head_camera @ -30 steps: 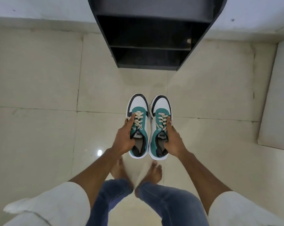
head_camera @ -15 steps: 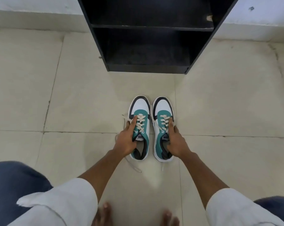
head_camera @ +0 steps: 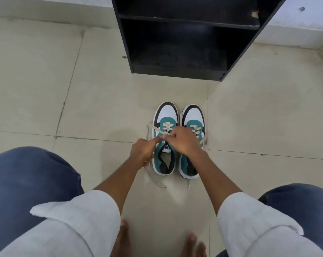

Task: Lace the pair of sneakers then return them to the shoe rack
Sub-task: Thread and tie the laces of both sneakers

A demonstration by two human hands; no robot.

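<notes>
Standing side by side on the tiled floor [head_camera: 45, 89], toes toward the shoe rack [head_camera: 175, 43], the pair of sneakers sits a short way in front of the rack's open bottom shelf. Both are teal, white and black with cream laces.

Left sneaker [head_camera: 165, 115]: upright, sole flat on the floor. Cream lace [head_camera: 167, 127] is crossed through the front eyelets; loose ends trail off its left side, and one end lies on the floor behind the heel, near the left forearm.

Right sneaker [head_camera: 193, 115]: upright, touching or just beside the left one. Its lacing shows across the front eyelets; the rear half is covered by the right hand and wrist. A loose end hangs at its outer side.

Left hand [head_camera: 143, 152]: positioned at the left side of the left sneaker, grip closed, forefinger and thumb extended toward the tongue and pinching the lace there.

Right hand [head_camera: 184, 140]: reaches across over the right sneaker to the left sneaker's tongue, grip closed, fingers curled on the lace at the same spot. The two hands meet fingertip to fingertip above the tongue label.

Person is squatting, knees in blue jeans at both lower sides, white sleeves rolled to the forearm, bare toes visible at the bottom edge.

Shoe rack is black, with both visible shelves bare.
</notes>
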